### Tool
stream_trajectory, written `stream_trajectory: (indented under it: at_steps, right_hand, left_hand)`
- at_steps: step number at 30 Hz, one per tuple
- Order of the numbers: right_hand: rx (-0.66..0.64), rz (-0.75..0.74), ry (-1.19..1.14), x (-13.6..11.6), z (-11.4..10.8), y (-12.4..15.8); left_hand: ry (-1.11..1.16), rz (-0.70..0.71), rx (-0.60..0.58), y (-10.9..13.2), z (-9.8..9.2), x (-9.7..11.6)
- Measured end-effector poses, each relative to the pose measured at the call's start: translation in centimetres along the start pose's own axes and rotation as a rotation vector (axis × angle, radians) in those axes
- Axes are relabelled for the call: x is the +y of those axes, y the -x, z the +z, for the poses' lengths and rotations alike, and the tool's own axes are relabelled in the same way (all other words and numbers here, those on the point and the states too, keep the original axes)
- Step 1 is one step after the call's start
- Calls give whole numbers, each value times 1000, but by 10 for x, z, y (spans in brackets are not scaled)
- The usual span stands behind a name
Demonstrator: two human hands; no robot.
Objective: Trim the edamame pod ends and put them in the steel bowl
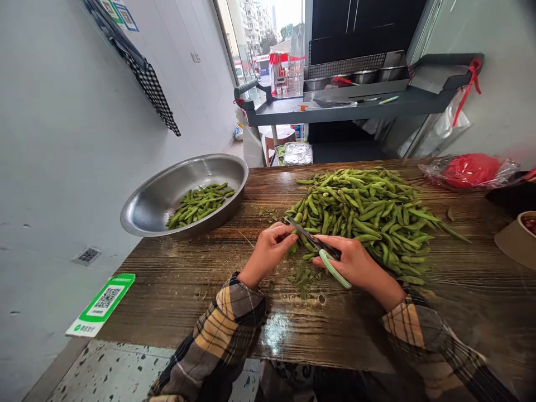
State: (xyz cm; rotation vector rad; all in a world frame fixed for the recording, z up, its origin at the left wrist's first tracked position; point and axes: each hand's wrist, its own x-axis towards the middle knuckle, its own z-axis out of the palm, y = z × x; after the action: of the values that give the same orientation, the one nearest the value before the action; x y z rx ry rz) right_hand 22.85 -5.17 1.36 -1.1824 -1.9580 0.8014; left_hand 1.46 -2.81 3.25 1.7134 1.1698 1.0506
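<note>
Between the thumb and fingers of my left hand (272,245) is a green soybean pod (295,233), mostly hidden by the fingertips. My right hand (355,263) grips scissors (333,269) with pale green handles and dark blades. The blade tips reach to the pod at my left fingertips. Just beyond both hands lies a large heap of soybean pods (368,212) on the wooden table (188,290). Small green trimmings (304,276) are scattered below the blades. To the left, a wide steel basin (140,209) holds a smaller pile of pods (201,205).
A green QR-code card (100,304) rests at the table's left corner. Right of the heap are a red bundle in clear plastic (471,170) and a paper bowl (517,240). A dark cart (335,114) with metal containers stands behind the table; a white wall borders the left side.
</note>
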Motion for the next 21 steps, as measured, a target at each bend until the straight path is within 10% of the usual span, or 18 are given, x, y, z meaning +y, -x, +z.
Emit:
stream_trajectory:
  at_steps: [9, 21]
  right_hand:
    - [61, 62, 59, 0, 3, -1]
    - [66, -50, 113, 2, 8, 0]
  left_hand:
    - [743, -267, 150, -1, 1, 2]
    - [853, -292, 139, 2, 8, 6]
